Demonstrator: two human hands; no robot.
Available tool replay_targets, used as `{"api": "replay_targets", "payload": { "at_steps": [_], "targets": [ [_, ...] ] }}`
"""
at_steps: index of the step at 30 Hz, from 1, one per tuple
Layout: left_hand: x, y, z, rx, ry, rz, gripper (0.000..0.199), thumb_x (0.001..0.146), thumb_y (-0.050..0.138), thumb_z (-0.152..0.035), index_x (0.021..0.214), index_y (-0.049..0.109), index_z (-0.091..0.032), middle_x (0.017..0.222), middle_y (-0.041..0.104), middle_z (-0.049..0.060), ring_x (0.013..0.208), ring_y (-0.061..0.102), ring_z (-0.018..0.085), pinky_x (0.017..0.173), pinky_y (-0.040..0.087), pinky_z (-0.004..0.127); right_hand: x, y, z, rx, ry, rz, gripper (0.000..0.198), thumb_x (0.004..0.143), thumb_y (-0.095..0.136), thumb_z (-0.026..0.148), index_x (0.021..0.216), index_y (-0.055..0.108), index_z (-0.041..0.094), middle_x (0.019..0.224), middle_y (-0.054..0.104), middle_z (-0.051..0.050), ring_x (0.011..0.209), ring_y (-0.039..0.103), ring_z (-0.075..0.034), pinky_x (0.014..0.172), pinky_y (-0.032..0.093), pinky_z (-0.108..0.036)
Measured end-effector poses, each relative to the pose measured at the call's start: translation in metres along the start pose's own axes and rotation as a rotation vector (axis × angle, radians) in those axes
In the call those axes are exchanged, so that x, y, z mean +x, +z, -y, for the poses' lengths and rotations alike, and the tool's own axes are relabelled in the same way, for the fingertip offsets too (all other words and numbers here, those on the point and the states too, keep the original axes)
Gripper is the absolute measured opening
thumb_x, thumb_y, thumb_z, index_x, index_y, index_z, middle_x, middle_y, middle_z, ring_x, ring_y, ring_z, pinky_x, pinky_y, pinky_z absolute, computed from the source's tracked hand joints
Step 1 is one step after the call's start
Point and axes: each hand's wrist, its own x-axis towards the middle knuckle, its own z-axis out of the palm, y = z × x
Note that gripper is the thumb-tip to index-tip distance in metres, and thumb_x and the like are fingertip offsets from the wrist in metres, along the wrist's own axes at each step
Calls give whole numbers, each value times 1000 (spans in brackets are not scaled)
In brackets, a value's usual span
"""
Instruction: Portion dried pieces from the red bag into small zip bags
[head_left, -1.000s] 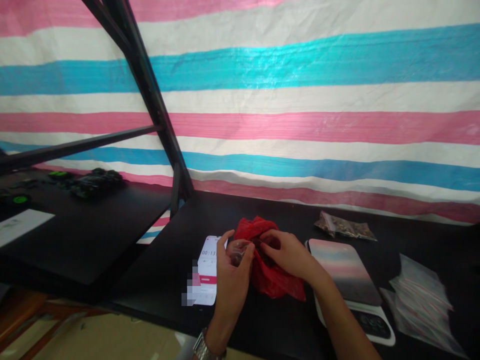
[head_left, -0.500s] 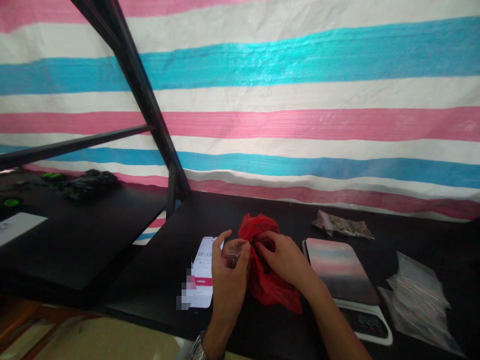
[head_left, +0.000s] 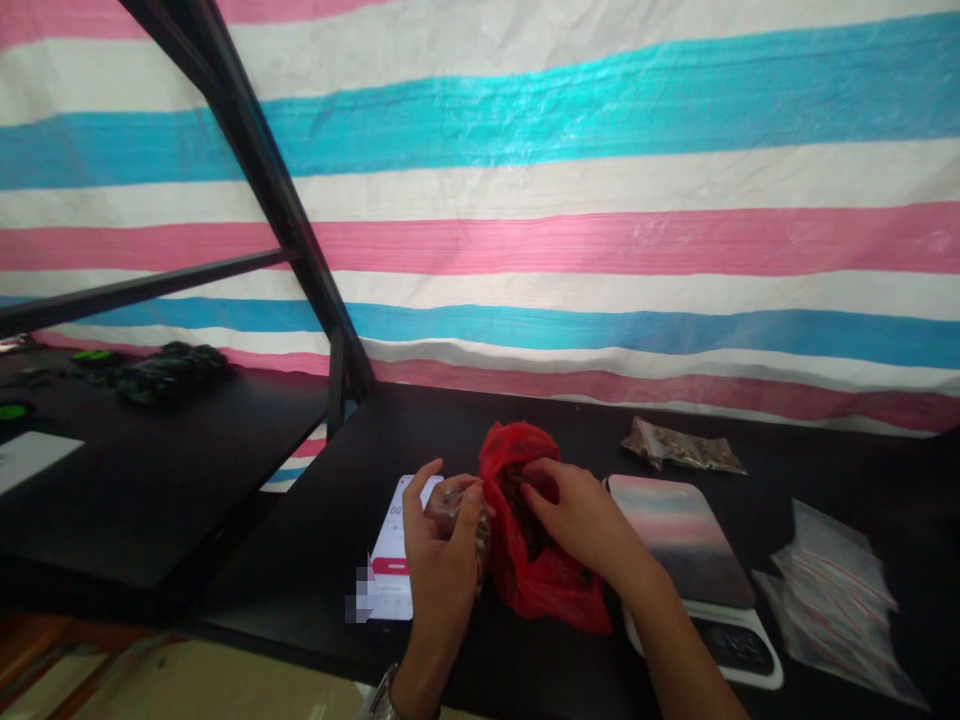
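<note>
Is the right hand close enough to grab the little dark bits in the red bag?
Probably yes: the red bag gapes open, and the right hand has its fingers at the dark bits, with nothing seeming to block them.

Hands: two, left hand (head_left: 441,540) and right hand (head_left: 585,515)
Red bag (head_left: 566,595): one
Filled clear bags (head_left: 686,448): two, one held, one lying flat
Scale (head_left: 682,545): one
Thin clear bags (head_left: 840,600): several, single pile; overlap hides the exact count, likely more than three
Phone (head_left: 394,540): one
Watch (head_left: 384,694): one, partly cut off
Tables (head_left: 292,560): two, side by side
Paper (head_left: 34,460): one, far left
Striped sheet (head_left: 600,243): one
</note>
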Motion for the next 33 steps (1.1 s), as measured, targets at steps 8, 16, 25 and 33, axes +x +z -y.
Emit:
{"api": "replay_targets", "payload": {
  "at_steps": [8,16,25,33],
  "targets": [
    [2,-5,4,-45,-100,16,72,78,90,-50,135,53,-28,98,76,-1,71,73,14,64,60,25,-9,0,11,-3,34,60,22,98,64,23,112,81,24,113,85,-7,105,79,-26,87,54,-33],
    [2,-4,7,-81,-115,15,74,78,90,-55,137,53,-28,101,76,0,68,70,11,63,58,22,-6,7,7,222,55,48,21,98,62,27,102,82,23,102,86,-6,94,80,-23,80,55,-31],
    [1,2,-3,-24,-7,44,68,81,87,-49,134,51,-28,100,74,-1,65,69,11,62,58,24,-1,3,-4,535,86,105,24,97,61,29,104,81,18,100,85,-7,91,78,-23,79,56,-32],
    [-3,0,6,229,229,65,61,84,84,-32,135,51,-25,99,76,2,95,75,20,89,59,34,-8,-21,-8,619,29,8,30,96,62,42,109,77,20,101,83,-6,98,77,-23,87,58,-34]
  ]
}}
